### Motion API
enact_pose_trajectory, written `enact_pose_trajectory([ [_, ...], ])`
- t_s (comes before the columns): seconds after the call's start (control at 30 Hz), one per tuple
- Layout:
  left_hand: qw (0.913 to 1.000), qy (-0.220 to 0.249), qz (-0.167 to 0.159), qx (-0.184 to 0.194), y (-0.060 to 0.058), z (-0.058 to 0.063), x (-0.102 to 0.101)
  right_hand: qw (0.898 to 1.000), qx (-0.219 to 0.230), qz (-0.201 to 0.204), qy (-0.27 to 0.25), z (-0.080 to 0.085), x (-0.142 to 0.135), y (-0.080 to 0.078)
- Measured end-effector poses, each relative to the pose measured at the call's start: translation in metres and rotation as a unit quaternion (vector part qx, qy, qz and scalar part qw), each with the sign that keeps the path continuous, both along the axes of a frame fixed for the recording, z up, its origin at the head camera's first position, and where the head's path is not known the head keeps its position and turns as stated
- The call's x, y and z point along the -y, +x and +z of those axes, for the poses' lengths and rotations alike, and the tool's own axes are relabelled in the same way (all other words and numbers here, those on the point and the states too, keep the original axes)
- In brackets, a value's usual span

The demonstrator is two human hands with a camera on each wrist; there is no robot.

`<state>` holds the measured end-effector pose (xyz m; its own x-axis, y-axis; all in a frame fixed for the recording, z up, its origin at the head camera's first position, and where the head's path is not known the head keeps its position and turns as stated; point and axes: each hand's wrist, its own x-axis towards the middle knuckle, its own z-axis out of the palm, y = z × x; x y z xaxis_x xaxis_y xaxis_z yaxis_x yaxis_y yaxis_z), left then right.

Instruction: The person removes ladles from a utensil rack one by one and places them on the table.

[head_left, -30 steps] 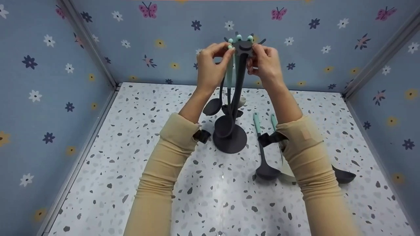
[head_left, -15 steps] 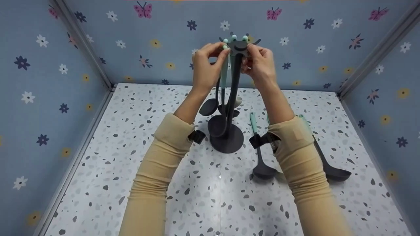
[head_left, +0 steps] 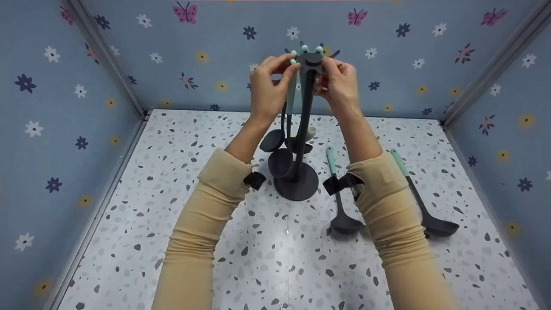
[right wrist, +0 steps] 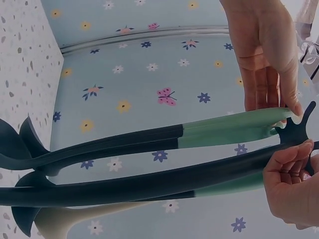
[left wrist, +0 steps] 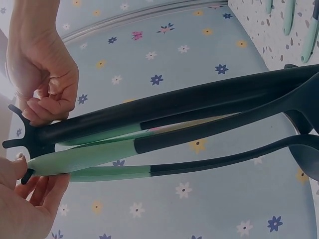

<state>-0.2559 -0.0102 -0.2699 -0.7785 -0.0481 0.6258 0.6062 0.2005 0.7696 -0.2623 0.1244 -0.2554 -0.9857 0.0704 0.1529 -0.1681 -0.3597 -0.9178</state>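
Observation:
A dark utensil rack (head_left: 304,116) with a round base (head_left: 309,183) stands on the table, hooks spread at its top. My left hand (head_left: 267,90) pinches the mint handle end of a dark ladle (head_left: 280,163) at a left hook; in the left wrist view the ladle's handle (left wrist: 89,155) lies between thumb and fingers. On the other side of the rack top, my right hand (head_left: 342,82) grips the rack's edge with thumb and curled fingers. Behind the held ladle hang another dark ladle (head_left: 271,141) and a pale-headed utensil (head_left: 311,132).
Two mint-handled ladles lie on the speckled table (head_left: 172,172), the nearer ladle (head_left: 344,224) left of my right forearm and the other ladle (head_left: 441,227) to its right. The right sleeve (head_left: 383,189) covers part of the table between them. Patterned walls (head_left: 241,26) close in the back and sides.
The view shifts slightly, so the whole scene slides a little left. More of the right-hand ladle shows beside the sleeve. Both hands keep their hold at the rack top.

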Motion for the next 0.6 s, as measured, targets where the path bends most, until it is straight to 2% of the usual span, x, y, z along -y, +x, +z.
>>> enact_pose_trajectory([
  [0.2, 0.9997, -0.006, 0.007, 0.024, 0.004, -0.003, 0.001, 1.0, 0.004, -0.007, -0.007, 0.001, 0.003, 0.001],
  [0.27, 0.9996, -0.015, 0.015, 0.02, 0.005, -0.007, 0.002, 1.0, 0.01, -0.009, -0.01, 0.002, 0.003, 0.001],
  [0.43, 0.9992, -0.026, 0.023, 0.021, 0.009, -0.021, 0.006, 1.0, 0.02, -0.015, -0.012, 0.003, 0.003, 0.002],
  [0.6, 0.9987, -0.025, 0.016, 0.043, 0.012, -0.04, 0.008, 1.0, 0.02, -0.017, -0.013, 0.003, 0.003, 0.002],
])
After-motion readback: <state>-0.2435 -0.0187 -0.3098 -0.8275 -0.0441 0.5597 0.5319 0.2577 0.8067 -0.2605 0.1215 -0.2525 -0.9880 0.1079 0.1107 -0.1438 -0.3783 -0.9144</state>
